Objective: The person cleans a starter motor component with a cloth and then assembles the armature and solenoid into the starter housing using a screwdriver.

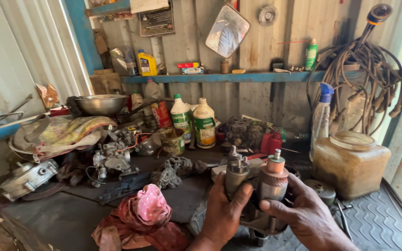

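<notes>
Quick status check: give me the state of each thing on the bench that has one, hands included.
left hand: gripping the grey motor housing, upright.
right hand: holding the armature, upright, copper end up.
plastic jar: lidless, mouth open.
spray bottle: upright, nozzle on.
two green-labelled bottles: upright, capped.
metal bowl: right way up, resting on the pile.
pink rag: crumpled on the bench.
cable bundle: coiled, hanging on the wall.

One head-worn camera looks forward and down, close over a cluttered workbench (70,218) toward the back wall.
</notes>
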